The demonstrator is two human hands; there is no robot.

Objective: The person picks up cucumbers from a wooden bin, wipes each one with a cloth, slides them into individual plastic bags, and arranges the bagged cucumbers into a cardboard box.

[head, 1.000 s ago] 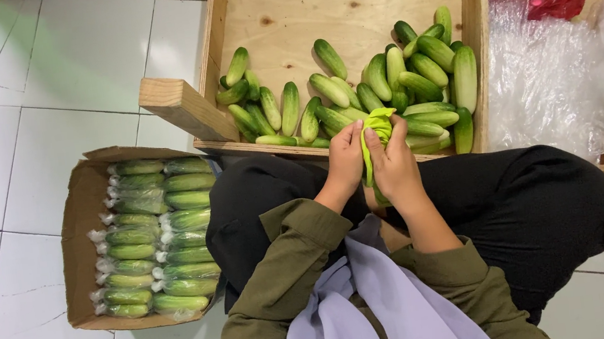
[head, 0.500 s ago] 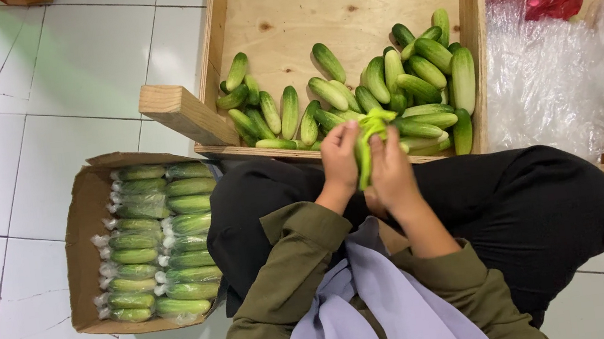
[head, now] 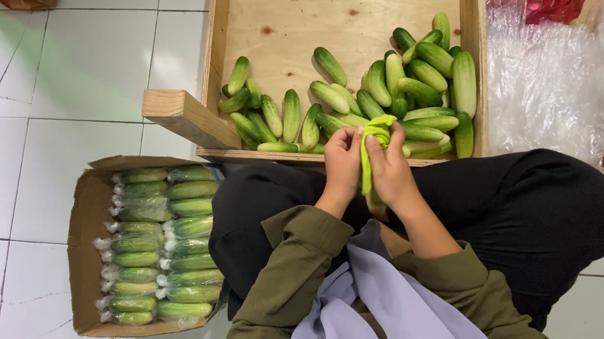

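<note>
Your left hand point(head: 343, 160) and right hand point(head: 393, 169): both grips clamped on bright green cloth-like wrap point(head: 371, 149) over lap, raised and bunched tighter than half-second ago. Loose green cucumbers point(head: 385, 92) in wooden crate point(head: 211, 41) at 12 o'clock. Cardboard box of plastic-wrapped cucumbers point(head: 152, 240) at 9 o'clock.

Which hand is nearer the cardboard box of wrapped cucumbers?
Left. The left hand is on the side toward the cardboard box; the right hand lies beyond it, farther away.
</note>
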